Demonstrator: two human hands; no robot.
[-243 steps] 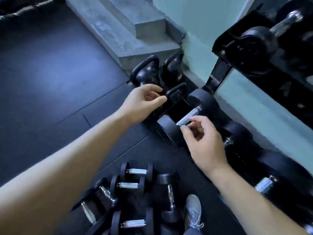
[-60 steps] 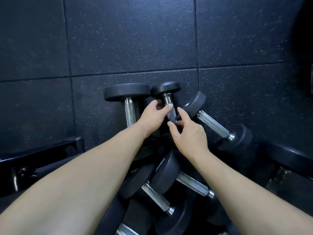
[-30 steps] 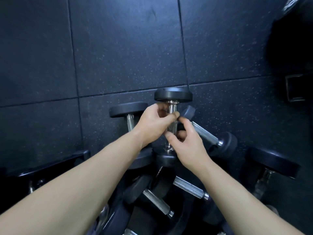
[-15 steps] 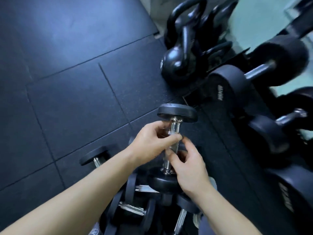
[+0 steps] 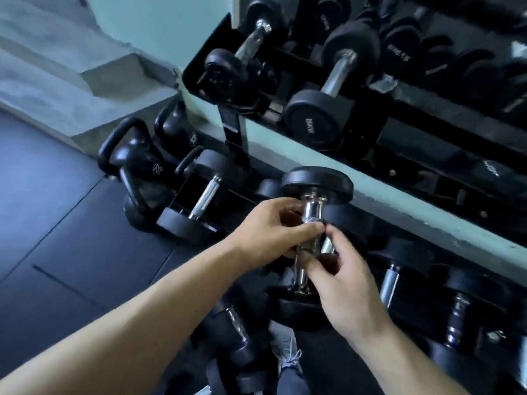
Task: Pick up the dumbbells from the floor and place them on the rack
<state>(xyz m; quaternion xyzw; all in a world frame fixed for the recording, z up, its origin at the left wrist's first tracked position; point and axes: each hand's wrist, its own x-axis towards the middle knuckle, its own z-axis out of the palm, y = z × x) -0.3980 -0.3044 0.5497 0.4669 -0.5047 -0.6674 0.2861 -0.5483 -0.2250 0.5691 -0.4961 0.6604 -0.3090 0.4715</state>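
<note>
Together, two hands (image 5: 268, 232) around one dumbbell (image 5: 310, 220).

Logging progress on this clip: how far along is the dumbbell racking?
Done: several dumbbells already sit on the rack. In hand: the left hand and right hand grip one dumbbell by its handle, upright, off the floor. Left: at least one floor dumbbell lies near the shoe.

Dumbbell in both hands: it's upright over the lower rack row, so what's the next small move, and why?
Probably tip the dumbbell toward horizontal and ease it down into the lower rack row. The left hand and right hand both grip its chrome handle, and it stands on end, while the racked dumbbells lie on their sides. Whether a free slot sits right below is hidden by the hands.
</note>
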